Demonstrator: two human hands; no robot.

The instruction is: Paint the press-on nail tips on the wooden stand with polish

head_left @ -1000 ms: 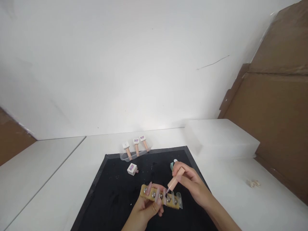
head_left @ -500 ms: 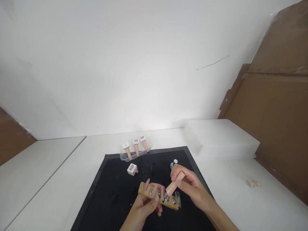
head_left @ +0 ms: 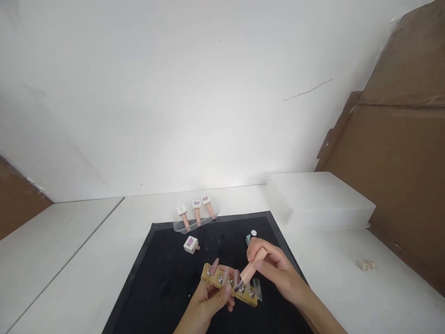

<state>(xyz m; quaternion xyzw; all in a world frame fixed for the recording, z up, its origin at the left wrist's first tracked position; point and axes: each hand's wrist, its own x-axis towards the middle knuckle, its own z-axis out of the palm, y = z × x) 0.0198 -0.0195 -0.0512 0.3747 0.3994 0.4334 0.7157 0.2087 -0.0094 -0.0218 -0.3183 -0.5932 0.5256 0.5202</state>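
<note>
My left hand [head_left: 212,300] grips a yellowish bar [head_left: 229,285] with several round metal studs. Several nail tips stand along it, pinkish ones toward the left and clear ones [head_left: 257,289] toward the right end. In my right hand [head_left: 274,266] is the peach handle of a polish brush [head_left: 253,266], slanting down to the left. Its dark bristles are at the bar, close beside a pinkish nail tip; whether they touch it I cannot tell. An uncapped white polish bottle [head_left: 191,245] lies on the black mat [head_left: 163,269], up and left of the bar.
Three white bottles with peach caps lean in a clear tray [head_left: 181,227] at the mat's back edge. Behind my right hand are a small teal object [head_left: 248,239] and a white disc [head_left: 253,233]. A white block [head_left: 320,204] and beige rings [head_left: 368,265] are at the right.
The bar in my left hand has tilted slightly, and its nail tips have shifted a little to the right. My right hand and the brush have barely moved.
</note>
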